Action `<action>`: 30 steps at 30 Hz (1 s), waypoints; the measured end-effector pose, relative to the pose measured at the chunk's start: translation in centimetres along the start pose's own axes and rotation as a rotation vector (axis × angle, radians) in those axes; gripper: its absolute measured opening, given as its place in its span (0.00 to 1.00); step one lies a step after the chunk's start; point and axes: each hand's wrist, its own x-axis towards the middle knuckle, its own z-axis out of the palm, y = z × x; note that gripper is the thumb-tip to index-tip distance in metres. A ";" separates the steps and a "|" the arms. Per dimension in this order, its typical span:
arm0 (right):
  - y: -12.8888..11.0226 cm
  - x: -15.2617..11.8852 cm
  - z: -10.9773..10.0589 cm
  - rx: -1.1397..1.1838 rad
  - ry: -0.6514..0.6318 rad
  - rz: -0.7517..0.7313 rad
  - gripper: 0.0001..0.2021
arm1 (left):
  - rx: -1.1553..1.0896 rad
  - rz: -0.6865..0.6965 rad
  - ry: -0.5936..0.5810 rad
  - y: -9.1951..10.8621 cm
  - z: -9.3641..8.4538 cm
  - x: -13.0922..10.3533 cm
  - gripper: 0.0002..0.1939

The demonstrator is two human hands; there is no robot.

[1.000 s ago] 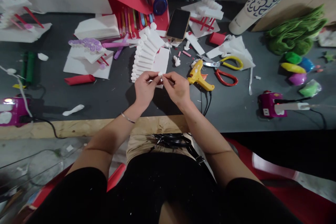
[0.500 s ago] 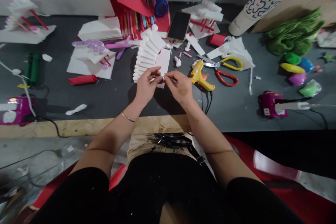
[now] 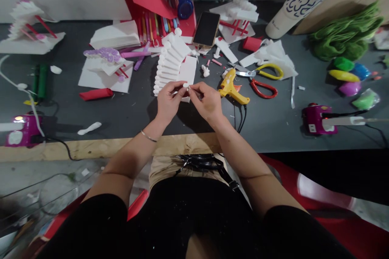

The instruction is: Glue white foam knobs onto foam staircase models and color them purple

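A small white piece (image 3: 185, 85), possibly modelling clay, is pinched between the fingertips of my left hand (image 3: 169, 100). The fingers of my right hand (image 3: 208, 100) close on the same piece from the other side, and the fingertips nearly meet. Just beyond my hands stands a white stepped paper model (image 3: 172, 62) with rounded white lumps along its edge, resting on a white card (image 3: 190, 68). To the right of my right hand lies a yellow glue gun (image 3: 231, 88), its cord running toward the table's front edge.
Scissors (image 3: 264, 79) lie open right of the glue gun. A phone (image 3: 206, 29), red roll (image 3: 252, 43) and white bottle (image 3: 291, 10) sit behind. Left is a purple-topped paper model (image 3: 105, 62); right are clay lumps (image 3: 349, 89), green yarn (image 3: 346, 34) and a purple power socket (image 3: 317, 119).
The small white piece has turned and risen slightly between my fingertips, so more of it shows. My hands stay in nearly the same place, and the view has shifted slightly.
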 end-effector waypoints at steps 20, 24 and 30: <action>0.3 0.0 0.3 -0.031 -0.012 0.113 0.08 | 0.142 0.100 0.028 0.7 0.4 -0.6 0.17; 0.5 0.2 0.0 -0.033 -0.037 0.077 0.08 | 0.050 0.023 -0.002 0.0 0.1 -0.2 0.18; 0.6 0.5 -0.5 -0.020 -0.077 0.028 0.07 | -0.017 0.044 -0.141 -0.7 -0.6 0.5 0.21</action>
